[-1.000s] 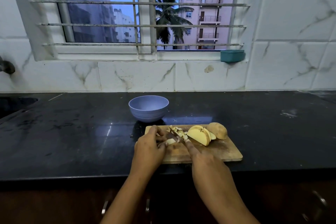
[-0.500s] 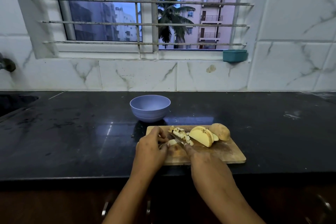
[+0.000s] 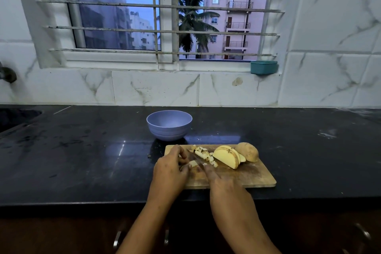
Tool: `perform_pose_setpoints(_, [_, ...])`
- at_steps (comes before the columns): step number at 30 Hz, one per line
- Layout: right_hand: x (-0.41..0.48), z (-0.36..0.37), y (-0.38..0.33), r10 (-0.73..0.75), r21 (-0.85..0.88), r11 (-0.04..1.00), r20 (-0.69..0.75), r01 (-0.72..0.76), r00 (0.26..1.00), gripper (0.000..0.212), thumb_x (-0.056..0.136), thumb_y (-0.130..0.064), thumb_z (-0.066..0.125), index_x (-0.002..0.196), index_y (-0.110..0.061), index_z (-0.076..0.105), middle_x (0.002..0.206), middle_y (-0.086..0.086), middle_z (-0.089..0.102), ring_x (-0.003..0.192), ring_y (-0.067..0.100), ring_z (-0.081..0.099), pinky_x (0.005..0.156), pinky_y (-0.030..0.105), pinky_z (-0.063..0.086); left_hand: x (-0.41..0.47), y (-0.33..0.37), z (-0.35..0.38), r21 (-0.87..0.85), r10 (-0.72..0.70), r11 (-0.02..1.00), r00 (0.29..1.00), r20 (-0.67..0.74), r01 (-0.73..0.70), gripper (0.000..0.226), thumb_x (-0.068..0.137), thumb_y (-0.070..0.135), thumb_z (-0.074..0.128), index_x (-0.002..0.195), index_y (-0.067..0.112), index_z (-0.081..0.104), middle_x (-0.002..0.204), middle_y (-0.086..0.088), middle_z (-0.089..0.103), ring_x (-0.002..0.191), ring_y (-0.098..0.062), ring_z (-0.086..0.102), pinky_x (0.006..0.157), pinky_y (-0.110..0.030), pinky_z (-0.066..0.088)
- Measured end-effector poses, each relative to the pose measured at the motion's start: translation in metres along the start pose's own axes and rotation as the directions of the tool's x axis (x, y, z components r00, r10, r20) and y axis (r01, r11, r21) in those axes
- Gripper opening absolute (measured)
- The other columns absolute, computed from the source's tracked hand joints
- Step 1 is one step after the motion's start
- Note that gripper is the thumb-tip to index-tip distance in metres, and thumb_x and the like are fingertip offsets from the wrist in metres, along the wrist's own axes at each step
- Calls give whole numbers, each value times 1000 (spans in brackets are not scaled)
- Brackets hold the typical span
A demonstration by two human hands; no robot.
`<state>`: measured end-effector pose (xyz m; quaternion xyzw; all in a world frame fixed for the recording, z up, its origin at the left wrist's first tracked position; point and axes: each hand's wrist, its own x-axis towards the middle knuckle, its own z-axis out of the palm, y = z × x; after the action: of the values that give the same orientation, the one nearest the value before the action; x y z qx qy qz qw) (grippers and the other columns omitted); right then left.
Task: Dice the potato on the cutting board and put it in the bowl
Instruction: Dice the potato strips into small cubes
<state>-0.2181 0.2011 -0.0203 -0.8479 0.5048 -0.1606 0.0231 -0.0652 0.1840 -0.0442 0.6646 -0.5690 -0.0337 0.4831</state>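
Since half a second ago almost nothing has moved: both hands stay at the left end of the light wooden cutting board (image 3: 257,179), and the small dark-bladed knife (image 3: 195,160) is only slightly nearer the left hand (image 3: 171,171). The right hand (image 3: 224,189) is closed around its handle, forefinger along the back, probably to guide the cut. The left hand pinches a pale potato strip (image 3: 193,163) with curled fingers, which keeps the tips away from the edge. Small diced cubes (image 3: 206,154) lie mid-board; yellow potato slices (image 3: 226,156) and a brown unpeeled end piece (image 3: 247,151) wait towards the board's right end. The round lilac bowl (image 3: 169,132) stands just behind the board; no potato shows inside.
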Motion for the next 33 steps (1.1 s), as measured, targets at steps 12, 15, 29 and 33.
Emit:
perform_pose_setpoints(12, [24, -5, -6, -74, -139, 987, 28, 78, 997, 60, 98, -3, 37, 152, -21, 17, 121, 8, 60, 106, 23, 61, 78, 33, 48, -1, 1, 0, -17, 7, 1000, 1000, -15, -8, 40, 75, 8, 74, 74, 34, 44, 77, 14, 63, 78, -1, 63, 74, -32, 55])
perform_pose_setpoints(15, [24, -3, 1, -50, -52, 997, 12, 50, 999, 59, 99, -8, 38, 151, -28, 19, 113, 5, 61, 100, 22, 61, 73, 31, 45, -2, 2, -1, -16, 1, 1000, 1000, -25, -1, 41, 75, 8, 75, 73, 33, 43, 75, 13, 61, 77, -2, 63, 73, -32, 55])
perform_pose_setpoints(29, [19, -1, -7, -103, -104, 989, 29, 106, 994, 66, 97, -4, 40, 153, -22, 11, 138, 5, 47, 111, 23, 56, 86, 36, 48, 0, -2, 0, 0, -52, 999, 997, -51, 52, 41, 74, 8, 76, 67, 30, 41, 68, 11, 59, 66, -4, 60, 63, -23, 48])
perform_pose_setpoints(33, [29, 0, 3, -62, -18, 998, 25, 62, 998, 59, 98, -9, 38, 149, -34, 23, 110, 5, 63, 98, 21, 62, 68, 30, 42, -5, 0, -3, 18, -13, 1000, 999, -47, 13, 42, 75, 6, 73, 68, 32, 41, 70, 13, 61, 69, -1, 60, 59, -9, 40])
